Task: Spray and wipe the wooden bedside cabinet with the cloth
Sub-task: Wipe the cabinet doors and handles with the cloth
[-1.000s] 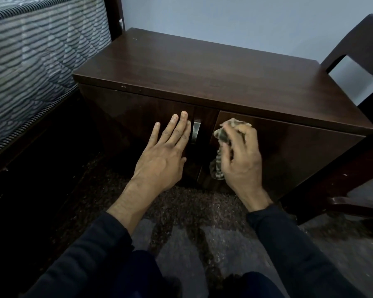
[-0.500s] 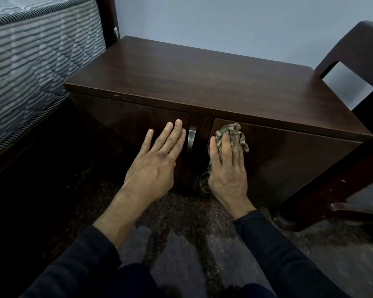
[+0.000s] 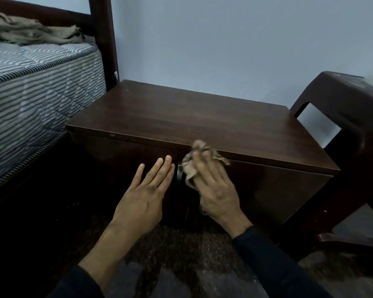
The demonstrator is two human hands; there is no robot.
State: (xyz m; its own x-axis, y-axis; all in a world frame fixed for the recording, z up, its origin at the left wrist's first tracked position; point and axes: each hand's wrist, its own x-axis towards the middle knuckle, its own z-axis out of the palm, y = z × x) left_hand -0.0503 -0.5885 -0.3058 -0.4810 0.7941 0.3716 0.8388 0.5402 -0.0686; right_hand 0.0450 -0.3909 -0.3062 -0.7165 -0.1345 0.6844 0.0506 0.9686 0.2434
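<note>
The dark wooden bedside cabinet [image 3: 202, 117] stands against the wall, its two front doors facing me. My right hand [image 3: 218, 190] presses a crumpled beige cloth [image 3: 199, 150] against the top of the right door, just under the cabinet's front edge. My left hand [image 3: 144, 198] lies flat with fingers spread on the left door, beside the small metal handle [image 3: 179, 172]. No spray bottle is in view.
A bed with a striped mattress [image 3: 37, 87] and a dark bedpost [image 3: 103, 39] is close on the left. A dark plastic chair [image 3: 349, 117] stands right of the cabinet. A rumpled fabric [image 3: 30, 31] lies on the bed. Speckled floor is under my arms.
My right hand has slid the cloth up the right door, from handle height to the top edge. My left hand stays flat on the left door. The camera has tilted up.
</note>
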